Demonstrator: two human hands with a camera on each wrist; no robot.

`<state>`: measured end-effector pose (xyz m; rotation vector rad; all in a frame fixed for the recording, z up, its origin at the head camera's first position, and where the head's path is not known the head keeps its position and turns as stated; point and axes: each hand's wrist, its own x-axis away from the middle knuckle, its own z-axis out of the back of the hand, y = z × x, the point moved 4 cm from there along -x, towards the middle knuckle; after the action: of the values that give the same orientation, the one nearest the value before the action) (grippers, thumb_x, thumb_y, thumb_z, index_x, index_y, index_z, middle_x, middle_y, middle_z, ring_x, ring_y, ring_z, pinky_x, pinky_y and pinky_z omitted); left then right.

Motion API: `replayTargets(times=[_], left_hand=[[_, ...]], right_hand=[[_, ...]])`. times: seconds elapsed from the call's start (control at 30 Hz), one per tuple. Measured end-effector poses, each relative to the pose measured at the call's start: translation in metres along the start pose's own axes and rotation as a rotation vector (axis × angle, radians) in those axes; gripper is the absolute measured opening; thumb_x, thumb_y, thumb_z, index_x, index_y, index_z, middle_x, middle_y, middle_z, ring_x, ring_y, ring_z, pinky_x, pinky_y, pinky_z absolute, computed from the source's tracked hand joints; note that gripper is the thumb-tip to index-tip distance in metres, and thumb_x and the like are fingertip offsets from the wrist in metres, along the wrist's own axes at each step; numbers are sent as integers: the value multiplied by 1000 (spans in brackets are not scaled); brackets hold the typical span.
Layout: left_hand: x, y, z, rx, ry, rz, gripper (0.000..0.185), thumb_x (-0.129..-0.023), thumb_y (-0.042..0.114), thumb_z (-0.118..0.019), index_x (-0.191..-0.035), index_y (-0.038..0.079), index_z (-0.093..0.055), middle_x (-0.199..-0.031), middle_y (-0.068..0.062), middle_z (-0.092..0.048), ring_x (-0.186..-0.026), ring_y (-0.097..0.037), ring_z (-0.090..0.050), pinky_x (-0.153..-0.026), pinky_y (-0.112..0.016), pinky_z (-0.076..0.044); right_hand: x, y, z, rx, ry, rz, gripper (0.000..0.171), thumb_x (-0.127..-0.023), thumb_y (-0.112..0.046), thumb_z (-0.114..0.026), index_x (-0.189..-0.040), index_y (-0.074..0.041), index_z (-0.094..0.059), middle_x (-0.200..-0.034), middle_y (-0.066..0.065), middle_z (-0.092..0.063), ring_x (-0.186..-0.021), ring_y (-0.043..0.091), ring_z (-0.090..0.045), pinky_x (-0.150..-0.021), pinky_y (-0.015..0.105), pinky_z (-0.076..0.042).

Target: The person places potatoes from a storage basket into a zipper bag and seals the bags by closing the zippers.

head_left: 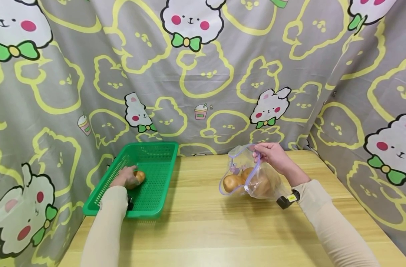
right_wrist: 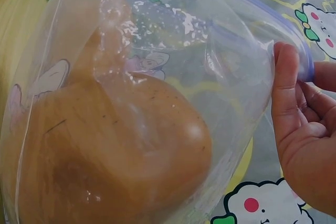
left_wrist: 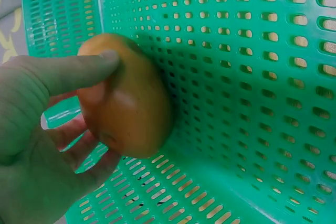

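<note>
Landmark is the green basket (head_left: 156,163): it sits on the wooden table (head_left: 206,230) at the left edge, up against the cartoon curtain (head_left: 203,74). To the right of the basket, well apart from it, the clear zip bag (head_left: 253,174) stands mouth toward the basket; at least two potatoes show inside, and the right-wrist view shows one large potato in the bag (right_wrist: 121,150) filling its lower half. Your right hand (head_left: 273,155) pinches the bag's rim at the zip strip, fingers curled on the film. I'd keep that pinch high so the mouth holds open and the bag doesn't slump toward the basket. Your left hand (head_left: 126,178) is inside the basket, thumb and fingers wrapped round one potato (left_wrist: 126,98), which is near or against the perforated wall, close to the floor. My call: lower it till it rests on the floor before letting go, and set it near a corner so it won't roll and there's room for more. No brand, label or readable writing anywhere; the curtain has only bunny and drink-cup drawings.
</note>
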<state>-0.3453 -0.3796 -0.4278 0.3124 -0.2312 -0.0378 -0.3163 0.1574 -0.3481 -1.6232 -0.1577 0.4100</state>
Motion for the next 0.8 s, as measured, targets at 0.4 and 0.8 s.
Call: replayTargets(times=[0.4,0.8], left_hand=[[-4,0,-7,175,-87,-93,60,-75,0,-71,-127,-6,-41,-115,-33,-47,-97,-41,-49,-81,-49,-43],[-4,4,-12,227,-175,-137,76,-78,8,-73,-136,-14,-28,-121,-36,-44,-104,-43,-49,-84,-50,-44]], right_hand=[[2,-2,1,13,-2,3,28,-99,-13,-50,-105,10,-65,-71,4,-62,-60,10,-60,-58,24,-52],[2,-2,1,19,-11,14,29,-99,-12,-50,-105,14,-62,-72,4,-63,-61,10,-60,-59,24,-52]])
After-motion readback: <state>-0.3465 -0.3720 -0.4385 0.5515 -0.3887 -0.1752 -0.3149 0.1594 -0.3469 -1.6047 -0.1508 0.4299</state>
